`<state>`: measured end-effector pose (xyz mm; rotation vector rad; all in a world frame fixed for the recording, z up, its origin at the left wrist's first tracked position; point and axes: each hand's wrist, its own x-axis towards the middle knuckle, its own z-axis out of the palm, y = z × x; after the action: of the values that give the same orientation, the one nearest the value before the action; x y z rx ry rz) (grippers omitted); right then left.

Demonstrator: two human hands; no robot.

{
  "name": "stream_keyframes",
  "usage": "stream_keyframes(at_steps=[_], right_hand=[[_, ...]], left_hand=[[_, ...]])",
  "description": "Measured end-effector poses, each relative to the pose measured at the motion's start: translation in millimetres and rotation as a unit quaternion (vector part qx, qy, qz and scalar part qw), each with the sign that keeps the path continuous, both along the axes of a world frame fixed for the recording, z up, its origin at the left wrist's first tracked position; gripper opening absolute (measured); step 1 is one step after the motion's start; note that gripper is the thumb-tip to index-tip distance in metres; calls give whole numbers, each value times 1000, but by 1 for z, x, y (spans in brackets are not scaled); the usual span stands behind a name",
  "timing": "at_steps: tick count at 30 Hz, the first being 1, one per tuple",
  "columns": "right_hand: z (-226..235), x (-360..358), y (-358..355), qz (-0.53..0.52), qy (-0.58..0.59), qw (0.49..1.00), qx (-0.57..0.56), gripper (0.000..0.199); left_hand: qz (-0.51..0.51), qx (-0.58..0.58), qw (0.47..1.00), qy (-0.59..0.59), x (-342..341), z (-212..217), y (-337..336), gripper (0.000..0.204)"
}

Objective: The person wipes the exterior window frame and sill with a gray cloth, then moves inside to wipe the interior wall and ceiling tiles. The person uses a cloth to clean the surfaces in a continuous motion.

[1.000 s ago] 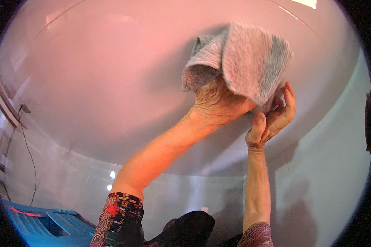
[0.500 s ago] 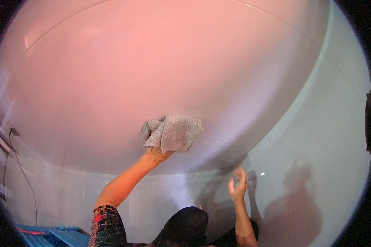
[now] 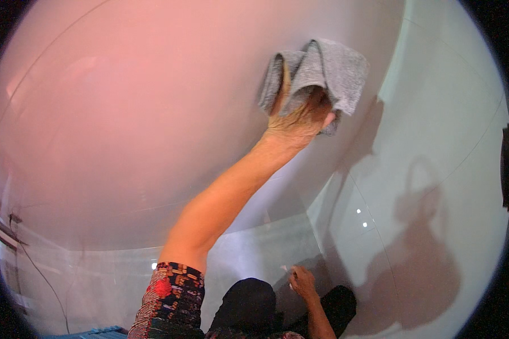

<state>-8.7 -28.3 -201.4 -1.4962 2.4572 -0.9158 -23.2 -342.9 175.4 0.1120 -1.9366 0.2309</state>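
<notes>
My left hand is closed around a grey cloth, its fingers partly tucked between the folds. The cloth lies against a large, smooth pale wall tinted pink, near its right-hand corner. The left forearm stretches up and across from the lower edge, in a dark patterned sleeve. Low down in front of my dark-clad knee, my right hand has its fingers curled in. A small pale bit shows at its fingertips, too small to make out.
A glossy side wall meets the pink-lit one at the right and carries my shadow. A dark fitting sits at the far right. At left a thin black cable hangs down, above a blue slatted object at the bottom edge.
My left hand has carried the cloth up and to the right along the wall. The right hand has dropped lower and leftward, its fingers now more tightly curled.
</notes>
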Motion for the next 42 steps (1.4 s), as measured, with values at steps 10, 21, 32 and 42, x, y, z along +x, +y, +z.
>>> stream_keyframes(at_steps=[10, 21, 32, 42], right_hand=[[-9, 54, -8, 39, -74, 996, 40, 18], [88, -8, 17, 45, -69, 990, 118, 27], [42, -16, -7, 27, -114, 989, 94, 36], [48, 106, 8, 20, -59, 987, 148, 33]], left_hand=[[297, -431, 827, -205, 8, -82, -11, 31], [-66, 197, 910, -358, 16, -236, -56, 41], [158, -173, 919, -318, -15, -54, -6, 43], [224, -338, 760, -507, 61, -210, 6, 48]])
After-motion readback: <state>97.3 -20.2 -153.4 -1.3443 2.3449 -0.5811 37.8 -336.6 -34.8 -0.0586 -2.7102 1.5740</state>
